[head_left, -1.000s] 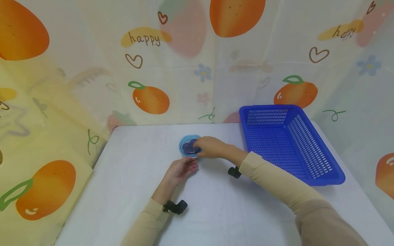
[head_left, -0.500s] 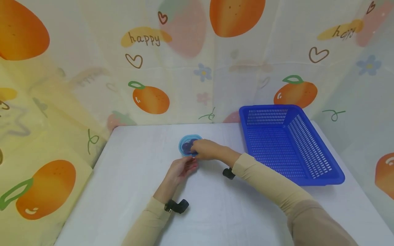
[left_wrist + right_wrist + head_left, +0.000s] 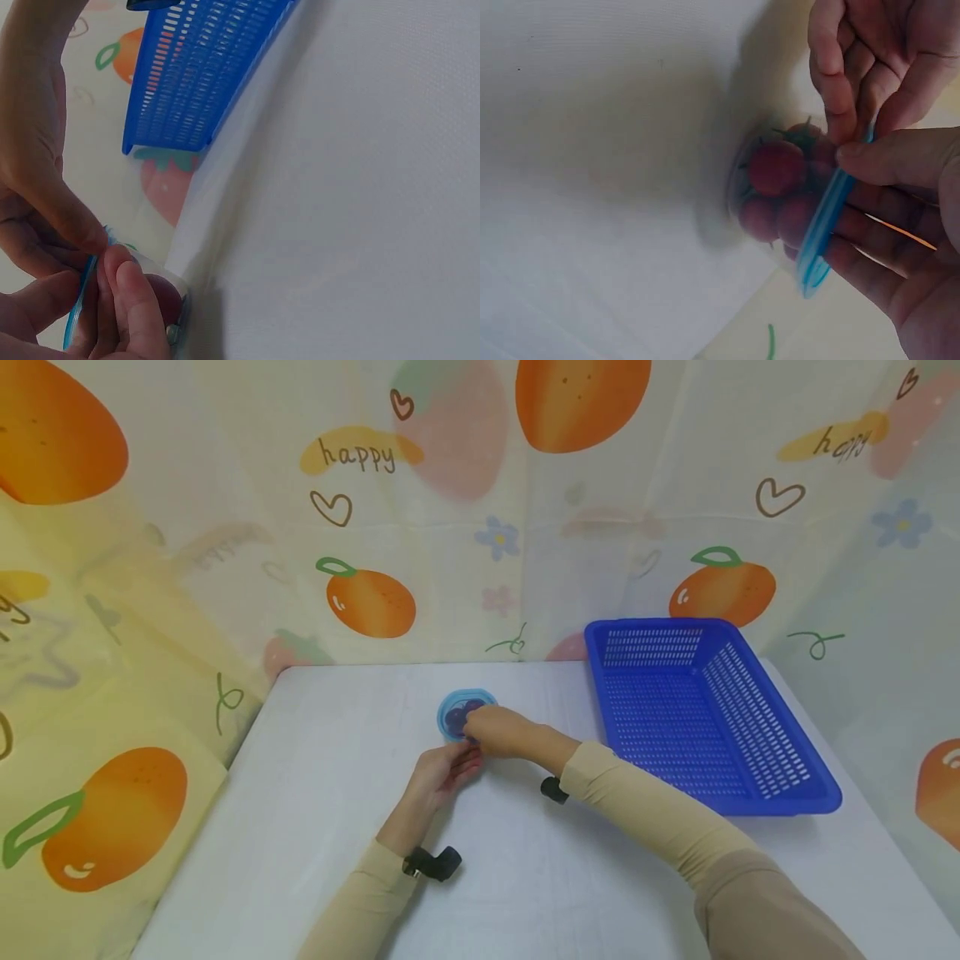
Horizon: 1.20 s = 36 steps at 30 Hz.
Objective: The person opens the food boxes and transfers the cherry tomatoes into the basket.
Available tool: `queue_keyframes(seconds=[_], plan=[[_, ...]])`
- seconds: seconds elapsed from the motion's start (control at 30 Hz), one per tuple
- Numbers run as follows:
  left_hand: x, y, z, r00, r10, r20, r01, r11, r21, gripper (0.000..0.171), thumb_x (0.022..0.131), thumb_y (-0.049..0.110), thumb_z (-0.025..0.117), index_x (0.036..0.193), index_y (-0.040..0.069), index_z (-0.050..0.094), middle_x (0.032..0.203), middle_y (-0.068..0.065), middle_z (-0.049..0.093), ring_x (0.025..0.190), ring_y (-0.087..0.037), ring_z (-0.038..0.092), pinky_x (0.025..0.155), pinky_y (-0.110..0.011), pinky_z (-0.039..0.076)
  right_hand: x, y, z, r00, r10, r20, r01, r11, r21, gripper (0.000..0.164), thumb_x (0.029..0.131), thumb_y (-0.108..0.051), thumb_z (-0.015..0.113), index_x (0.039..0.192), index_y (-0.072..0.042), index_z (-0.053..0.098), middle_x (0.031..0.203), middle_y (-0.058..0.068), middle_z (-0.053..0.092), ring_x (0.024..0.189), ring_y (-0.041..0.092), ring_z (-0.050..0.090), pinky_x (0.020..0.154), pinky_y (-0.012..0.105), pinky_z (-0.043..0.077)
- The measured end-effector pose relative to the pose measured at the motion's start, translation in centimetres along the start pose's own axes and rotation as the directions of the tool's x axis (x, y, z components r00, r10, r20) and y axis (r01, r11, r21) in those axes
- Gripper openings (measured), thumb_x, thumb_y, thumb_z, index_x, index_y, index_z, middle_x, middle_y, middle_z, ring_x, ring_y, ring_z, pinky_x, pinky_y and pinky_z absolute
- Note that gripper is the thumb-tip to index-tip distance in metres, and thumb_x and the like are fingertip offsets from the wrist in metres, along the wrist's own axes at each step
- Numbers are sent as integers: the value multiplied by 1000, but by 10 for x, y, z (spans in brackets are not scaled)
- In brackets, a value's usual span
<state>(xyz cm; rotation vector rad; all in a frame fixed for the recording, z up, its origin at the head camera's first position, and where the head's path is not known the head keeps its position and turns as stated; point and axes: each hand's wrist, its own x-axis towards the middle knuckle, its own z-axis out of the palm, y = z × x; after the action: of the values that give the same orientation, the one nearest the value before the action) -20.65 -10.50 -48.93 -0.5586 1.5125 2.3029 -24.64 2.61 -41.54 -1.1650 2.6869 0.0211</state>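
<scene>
A small clear food container (image 3: pixel 442 723) with a light blue rimmed lid (image 3: pixel 822 229) stands toward the back middle of the table. Several red cherry tomatoes (image 3: pixel 776 169) with green stalks lie inside it; they look dark purple in the head view. My right hand (image 3: pixel 504 732) pinches the lid's edge, its thumb on the rim and the other fingers against the lid's top face. Right below, at the container's front edge, my left hand (image 3: pixel 442 772) pinches the blue rim between thumb and fingers. Both hands' fingertips meet there, partly hiding the rim.
A blue perforated plastic basket (image 3: pixel 675 718) stands on the right side of the white-covered table (image 3: pixel 315 793), beyond the right forearm. Behind the table hangs a fruit-print cloth (image 3: pixel 442 568). Black camera mounts (image 3: pixel 432 864) sit on both wrists.
My right hand has shifted a little left and nearer, along the rim toward the left fingertips. The left hand and the container stay almost where they were.
</scene>
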Motion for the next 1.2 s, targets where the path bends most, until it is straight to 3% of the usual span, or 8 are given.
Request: queue_keyframes(seconds=[0.27, 0.53, 0.7, 0.83, 1.2], plan=[[2, -4, -3, 1000, 20, -13, -20, 999, 33, 32, 83, 8, 60, 111, -6, 58, 80, -5, 69, 76, -14, 66, 82, -31, 54, 0, -4, 2, 999, -11, 32, 13, 999, -53, 20, 85, -14, 59, 103, -12, 64, 104, 2, 64, 100, 17, 58, 95, 28, 46], [1, -6, -2, 990, 129, 60, -132, 990, 57, 30, 80, 13, 64, 103, -5, 62, 84, -6, 69, 78, -14, 66, 76, -30, 55, 1, -3, 8, 999, -47, -7, 46, 992, -118, 16, 86, -16, 59, 100, -11, 64, 100, 2, 65, 94, 17, 60, 90, 28, 48], [8, -6, 1, 994, 109, 12, -110, 992, 69, 29, 83, 10, 58, 107, -6, 58, 83, -4, 68, 79, -14, 66, 80, -32, 54, 3, 0, 11, 999, -51, -18, 49, 991, -121, 18, 83, -17, 61, 100, -12, 64, 98, 2, 65, 94, 17, 60, 91, 28, 48], [12, -5, 2, 996, 86, 16, -86, 994, 64, 32, 86, 10, 54, 113, -7, 54, 82, -3, 69, 78, -14, 66, 82, -33, 54, 4, 2, 11, 998, -53, -27, 49, 990, -130, 19, 81, -18, 64, 99, -12, 65, 95, 1, 64, 91, 17, 60, 89, 28, 48], [11, -3, 2, 997, 82, -13, -81, 994, 70, 26, 85, 7, 52, 107, -6, 56, 77, -2, 68, 73, -12, 65, 72, -29, 56, 7, 1, 13, 994, -84, -72, 70, 980, -186, 16, 85, -19, 58, 97, -11, 65, 89, 1, 63, 83, 15, 58, 82, 26, 50]])
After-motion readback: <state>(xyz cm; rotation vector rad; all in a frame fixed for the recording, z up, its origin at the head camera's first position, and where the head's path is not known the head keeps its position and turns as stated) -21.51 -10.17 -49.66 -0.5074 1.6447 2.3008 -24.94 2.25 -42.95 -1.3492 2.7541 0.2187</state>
